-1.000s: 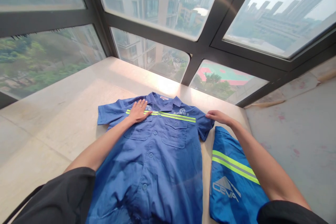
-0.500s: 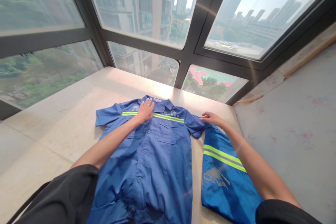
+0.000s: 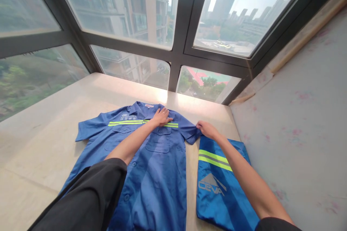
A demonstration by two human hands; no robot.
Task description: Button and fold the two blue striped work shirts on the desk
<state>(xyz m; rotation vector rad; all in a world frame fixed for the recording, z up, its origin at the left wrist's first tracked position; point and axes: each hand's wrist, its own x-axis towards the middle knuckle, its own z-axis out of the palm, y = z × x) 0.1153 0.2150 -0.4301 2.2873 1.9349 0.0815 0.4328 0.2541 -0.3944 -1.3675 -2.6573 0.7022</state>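
Observation:
A blue short-sleeved work shirt [image 3: 162,166] lies spread front side up, its collar toward the window and a yellow-green stripe across the chest. My left hand [image 3: 161,117] rests flat with fingers spread on the chest, just below the collar on the right side. At the end of the right sleeve, my right hand [image 3: 206,129] pinches the cuff between thumb and fingers. Under my right forearm lies a folded brighter blue garment [image 3: 211,202] with yellow-green and grey stripes and a "CEVA" print.
The pale ledge [image 3: 35,140] carries both garments. Dark-framed windows [image 3: 173,57] border it at the back and left, with buildings and trees beyond. A wall with faint pink flowers [image 3: 298,144] rises close on the right.
My left hand has slid right across the chest, off the collar's left side. My right hand has closed on the sleeve cuff. The view has shifted somewhat to the right.

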